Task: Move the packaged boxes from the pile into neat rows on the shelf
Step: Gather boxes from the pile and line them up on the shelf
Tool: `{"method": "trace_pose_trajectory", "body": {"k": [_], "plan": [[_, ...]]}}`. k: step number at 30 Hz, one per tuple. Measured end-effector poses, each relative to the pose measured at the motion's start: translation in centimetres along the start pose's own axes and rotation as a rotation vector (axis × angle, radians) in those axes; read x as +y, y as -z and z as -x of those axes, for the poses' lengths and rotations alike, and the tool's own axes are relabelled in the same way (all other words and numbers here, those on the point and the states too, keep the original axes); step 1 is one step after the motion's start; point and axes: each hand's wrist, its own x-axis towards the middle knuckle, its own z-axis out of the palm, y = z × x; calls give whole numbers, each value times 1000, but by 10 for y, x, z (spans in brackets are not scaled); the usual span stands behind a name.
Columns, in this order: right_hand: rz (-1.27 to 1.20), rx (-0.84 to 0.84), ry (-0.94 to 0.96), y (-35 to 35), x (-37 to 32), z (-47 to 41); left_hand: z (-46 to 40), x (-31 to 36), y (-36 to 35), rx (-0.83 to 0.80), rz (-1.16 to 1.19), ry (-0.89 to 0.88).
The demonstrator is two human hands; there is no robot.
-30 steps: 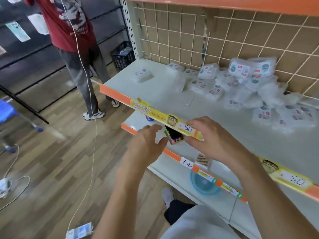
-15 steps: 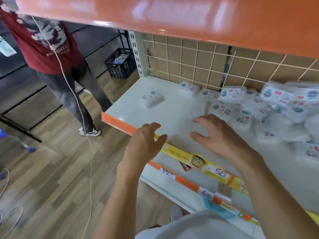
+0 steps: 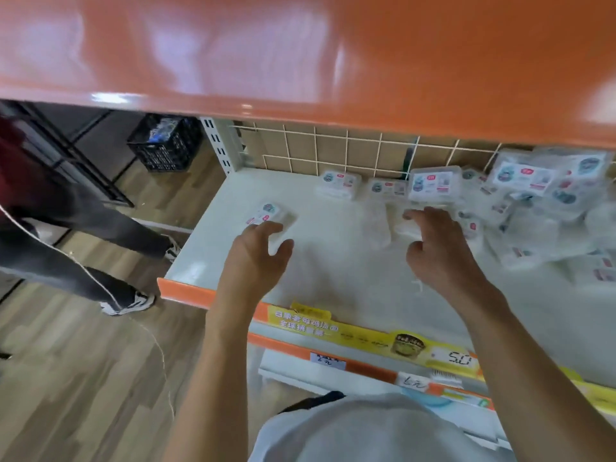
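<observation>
Both forearms were bare to the edge of view, with no sleeves, watch or rings visible on the left hand (image 3: 256,258) or the right hand (image 3: 440,258) (motion blur softened detail). A light grey garment (image 3: 366,431) covered the torso nearest the camera.

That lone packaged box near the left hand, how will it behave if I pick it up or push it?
The lone packaged box looks small and flat, so probably light and unlikely to tip. Its glossy clear wrap suggests it may slide easily on the smooth white shelf and feel slippery. The left hand could likely lift it alone.
</observation>
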Motion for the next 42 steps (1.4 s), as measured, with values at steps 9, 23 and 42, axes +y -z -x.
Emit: {"method": "trace_pose_trajectory", "body": {"k": [9, 23, 42], "plan": [[135, 108, -243, -21, -12, 0, -55, -30, -3, 113, -29, -50], [42, 206, -352, -21, -11, 17, -81, -26, 8, -301, 17, 93], [-826, 390, -280, -6, -11, 52, -57, -2, 23, -451, 803, 207]]}}
